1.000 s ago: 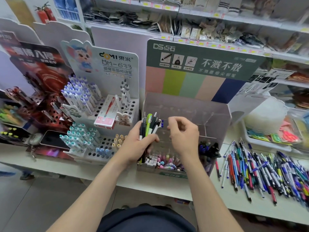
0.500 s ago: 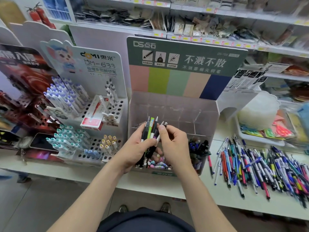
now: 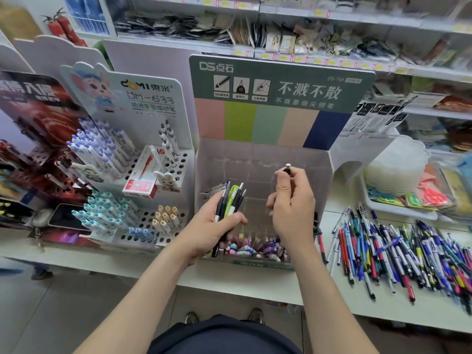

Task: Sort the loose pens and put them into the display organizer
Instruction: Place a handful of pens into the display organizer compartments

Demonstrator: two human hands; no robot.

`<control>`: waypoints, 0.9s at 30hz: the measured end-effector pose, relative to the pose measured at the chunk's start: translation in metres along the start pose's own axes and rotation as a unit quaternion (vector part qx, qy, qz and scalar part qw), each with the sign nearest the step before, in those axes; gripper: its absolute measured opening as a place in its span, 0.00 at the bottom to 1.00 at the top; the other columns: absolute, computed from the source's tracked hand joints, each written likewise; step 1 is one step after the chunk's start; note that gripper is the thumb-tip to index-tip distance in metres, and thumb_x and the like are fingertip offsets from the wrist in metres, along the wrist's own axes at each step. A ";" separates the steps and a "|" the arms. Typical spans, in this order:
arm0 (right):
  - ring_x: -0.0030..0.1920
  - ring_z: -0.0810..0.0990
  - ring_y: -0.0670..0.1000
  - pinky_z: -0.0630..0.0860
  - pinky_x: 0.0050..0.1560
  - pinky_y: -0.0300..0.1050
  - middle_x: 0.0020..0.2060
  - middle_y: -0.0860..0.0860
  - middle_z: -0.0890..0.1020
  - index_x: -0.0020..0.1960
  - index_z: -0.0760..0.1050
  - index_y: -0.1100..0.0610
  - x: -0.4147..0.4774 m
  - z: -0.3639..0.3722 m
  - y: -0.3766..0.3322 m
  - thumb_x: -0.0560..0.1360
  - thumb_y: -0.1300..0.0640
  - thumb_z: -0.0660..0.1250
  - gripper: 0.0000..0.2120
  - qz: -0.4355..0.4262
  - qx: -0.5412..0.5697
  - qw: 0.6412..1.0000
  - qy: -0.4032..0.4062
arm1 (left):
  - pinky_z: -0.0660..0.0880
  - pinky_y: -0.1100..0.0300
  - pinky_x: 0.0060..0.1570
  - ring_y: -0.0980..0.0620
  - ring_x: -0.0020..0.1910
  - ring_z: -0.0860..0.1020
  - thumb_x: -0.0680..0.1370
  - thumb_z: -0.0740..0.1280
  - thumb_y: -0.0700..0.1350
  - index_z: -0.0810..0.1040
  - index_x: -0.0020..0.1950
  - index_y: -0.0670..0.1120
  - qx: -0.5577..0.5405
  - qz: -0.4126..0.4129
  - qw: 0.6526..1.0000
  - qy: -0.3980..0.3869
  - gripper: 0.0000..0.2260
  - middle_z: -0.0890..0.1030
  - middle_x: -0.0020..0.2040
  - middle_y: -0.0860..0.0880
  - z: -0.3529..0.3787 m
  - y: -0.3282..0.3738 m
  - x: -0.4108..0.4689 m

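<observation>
Left grip [image 3: 212,231] wraps a bundle of pens [image 3: 231,200], ends up, fanned so one can be picked off. Right grip [image 3: 293,208] pinches a single dark pen [image 3: 286,169] upright over the clear display organizer [image 3: 263,159], likely lining it up with a back compartment. Pastel pens [image 3: 245,247] fill its front row. Loose pens [image 3: 396,246] lie heaped on the worktop [image 3: 255,279], right side.

L: my left hand [image 3: 212,226] low, grip closed tight | R: my right hand [image 3: 291,200] raised higher — fingertips [image 3: 281,176] pinching
</observation>
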State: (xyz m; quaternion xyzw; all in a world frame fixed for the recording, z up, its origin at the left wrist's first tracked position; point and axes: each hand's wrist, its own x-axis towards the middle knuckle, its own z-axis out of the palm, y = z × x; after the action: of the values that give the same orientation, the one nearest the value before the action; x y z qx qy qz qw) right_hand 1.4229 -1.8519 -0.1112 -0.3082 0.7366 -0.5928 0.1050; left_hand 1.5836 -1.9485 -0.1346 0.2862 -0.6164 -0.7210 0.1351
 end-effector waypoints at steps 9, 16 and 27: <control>0.36 0.70 0.49 0.69 0.41 0.47 0.33 0.50 0.76 0.47 0.78 0.68 -0.012 0.011 0.003 0.82 0.48 0.73 0.21 0.191 0.148 0.969 -0.057 | 0.74 0.58 0.31 0.49 0.34 0.75 0.84 0.70 0.49 0.76 0.63 0.50 0.065 0.032 0.997 -0.027 0.09 0.78 0.40 0.47 0.002 0.008 -0.005; 0.32 0.73 0.47 0.72 0.32 0.41 0.41 0.54 0.84 0.52 0.71 0.59 -0.003 0.010 -0.007 0.87 0.53 0.62 0.10 0.174 0.306 0.934 0.065 | 0.70 0.57 0.28 0.50 0.30 0.69 0.85 0.68 0.47 0.77 0.59 0.44 0.006 0.024 0.999 0.047 0.07 0.78 0.37 0.49 0.000 0.006 -0.008; 0.44 0.73 0.45 0.67 0.41 0.37 0.41 0.45 0.79 0.60 0.82 0.45 -0.022 -0.002 0.017 0.86 0.44 0.62 0.11 -0.004 -0.126 0.963 -0.239 | 0.67 0.59 0.24 0.50 0.27 0.68 0.84 0.69 0.42 0.76 0.56 0.38 -0.025 0.054 0.991 0.122 0.08 0.74 0.37 0.44 -0.014 0.017 -0.006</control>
State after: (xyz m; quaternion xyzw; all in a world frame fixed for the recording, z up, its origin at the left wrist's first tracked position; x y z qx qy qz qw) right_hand 1.4336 -1.8360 -0.1315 -0.4548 0.7573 -0.4051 0.2357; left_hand 1.5941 -1.9599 -0.1179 0.3348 -0.5915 -0.6878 0.2548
